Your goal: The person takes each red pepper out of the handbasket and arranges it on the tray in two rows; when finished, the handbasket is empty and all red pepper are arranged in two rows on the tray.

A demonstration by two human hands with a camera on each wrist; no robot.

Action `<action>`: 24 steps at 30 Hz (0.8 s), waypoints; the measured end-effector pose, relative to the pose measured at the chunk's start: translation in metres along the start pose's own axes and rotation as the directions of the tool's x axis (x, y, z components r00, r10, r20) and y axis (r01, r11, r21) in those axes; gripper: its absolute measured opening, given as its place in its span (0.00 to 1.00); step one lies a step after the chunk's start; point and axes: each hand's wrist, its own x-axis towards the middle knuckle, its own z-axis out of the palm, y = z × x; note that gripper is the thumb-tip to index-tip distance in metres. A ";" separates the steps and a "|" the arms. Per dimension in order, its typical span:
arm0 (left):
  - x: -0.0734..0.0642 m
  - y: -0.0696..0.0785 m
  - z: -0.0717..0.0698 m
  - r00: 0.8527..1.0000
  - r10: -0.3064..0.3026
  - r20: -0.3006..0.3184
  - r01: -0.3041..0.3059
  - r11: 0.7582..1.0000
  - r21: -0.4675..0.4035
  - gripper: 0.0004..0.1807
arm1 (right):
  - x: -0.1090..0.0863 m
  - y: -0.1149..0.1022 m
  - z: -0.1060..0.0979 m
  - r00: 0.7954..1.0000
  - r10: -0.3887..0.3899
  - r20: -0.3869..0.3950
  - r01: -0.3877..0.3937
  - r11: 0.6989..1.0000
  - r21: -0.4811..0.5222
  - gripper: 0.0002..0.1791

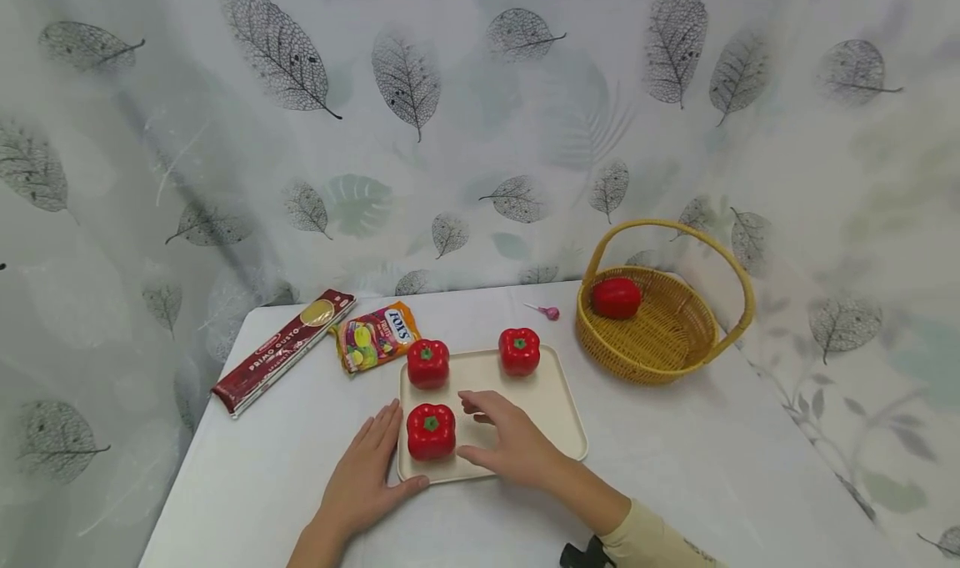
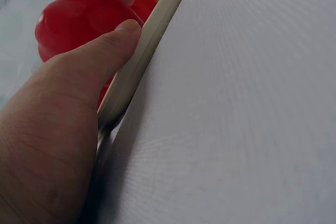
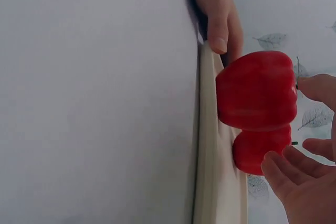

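A cream tray (image 1: 551,409) lies on the white table with three red bell peppers on it. One pepper (image 1: 431,432) sits at the front left, another (image 1: 428,364) at the back left, the third (image 1: 519,351) at the back right. My left hand (image 1: 363,480) rests against the tray's front left corner, fingers straight along the left side and thumb at the front rim (image 2: 152,30). Over the tray, just right of the front pepper, my right hand (image 1: 517,447) has thumb and fingers spread apart. In the right wrist view nothing is between its fingers, close to the pepper (image 3: 257,90).
A yellow wicker basket (image 1: 652,376) with a tall handle stands at the back right, a red pepper (image 1: 617,298) inside. A wrapped lollipop (image 1: 551,313) lies behind the tray. At the back left are a candy bag (image 1: 375,337) and a long spaghetti pack (image 1: 281,355).
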 end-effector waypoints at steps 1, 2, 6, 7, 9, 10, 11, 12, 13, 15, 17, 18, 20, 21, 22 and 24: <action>0.000 0.000 0.001 1.000 0.000 0.000 0.000 1.000 -0.001 0.67 | -0.003 -0.001 -0.006 1.000 0.002 0.002 -0.002 1.000 -0.004 0.42; -0.001 0.000 0.001 1.000 0.002 -0.004 -0.002 1.000 -0.002 0.67 | -0.006 -0.002 -0.012 1.000 0.000 0.001 0.000 1.000 -0.010 0.42; -0.001 0.000 0.003 1.000 0.012 -0.014 -0.012 1.000 0.001 0.67 | -0.015 -0.004 -0.039 0.997 -0.047 -0.061 0.043 0.996 -0.073 0.43; -0.001 0.000 0.003 1.000 0.015 -0.017 -0.015 1.000 0.003 0.67 | -0.016 -0.004 -0.046 0.995 -0.059 -0.085 0.050 0.994 -0.100 0.43; -0.001 0.000 0.003 1.000 0.019 -0.020 -0.019 1.000 0.002 0.67 | -0.018 -0.003 -0.061 0.987 -0.083 -0.140 0.060 0.985 -0.164 0.43; -0.001 -0.001 0.003 1.000 0.019 -0.022 -0.019 1.000 0.000 0.67 | -0.019 -0.002 -0.068 0.982 -0.094 -0.163 0.062 0.980 -0.190 0.43; 0.000 -0.001 0.003 1.000 0.018 -0.023 -0.018 1.000 0.000 0.67 | -0.019 -0.002 -0.075 0.978 -0.098 -0.184 0.058 0.976 -0.209 0.43; 0.000 -0.001 0.003 1.000 0.017 -0.021 -0.017 1.000 0.002 0.67 | -0.020 -0.001 -0.081 0.974 -0.100 -0.203 0.051 0.971 -0.232 0.43; 0.000 -0.001 0.002 1.000 0.015 -0.017 -0.015 1.000 0.002 0.67 | -0.021 -0.001 -0.087 0.970 -0.100 -0.221 0.042 0.967 -0.252 0.43; 0.000 0.000 0.002 1.000 0.009 -0.010 -0.009 1.000 0.000 0.67 | -0.023 0.001 -0.098 0.964 -0.102 -0.247 0.031 0.960 -0.277 0.43; 0.000 0.000 0.001 1.000 0.004 -0.003 -0.004 1.000 -0.001 0.67 | -0.024 0.003 -0.107 0.959 -0.102 -0.264 0.019 0.954 -0.300 0.43; 0.000 0.000 0.001 1.000 0.002 -0.001 -0.002 1.000 -0.002 0.68 | -0.025 0.005 -0.111 0.957 -0.100 -0.272 0.010 0.950 -0.313 0.43; 0.000 0.001 0.001 1.000 0.000 -0.002 -0.001 1.000 -0.010 0.67 | -0.024 0.008 -0.120 0.953 -0.098 -0.288 -0.002 0.945 -0.326 0.43; 0.000 0.001 0.000 1.000 0.000 -0.002 0.000 1.000 -0.012 0.67 | -0.024 0.010 -0.124 0.950 -0.099 -0.296 -0.003 0.945 -0.328 0.42; 0.000 0.002 0.000 1.000 0.001 -0.003 -0.001 1.000 -0.015 0.67 | -0.024 0.012 -0.128 0.948 -0.096 -0.304 -0.010 0.944 -0.329 0.42; 0.000 0.002 0.000 1.000 0.003 -0.003 -0.003 1.000 -0.017 0.67 | -0.024 0.016 -0.136 0.942 -0.090 -0.323 -0.024 0.942 -0.335 0.41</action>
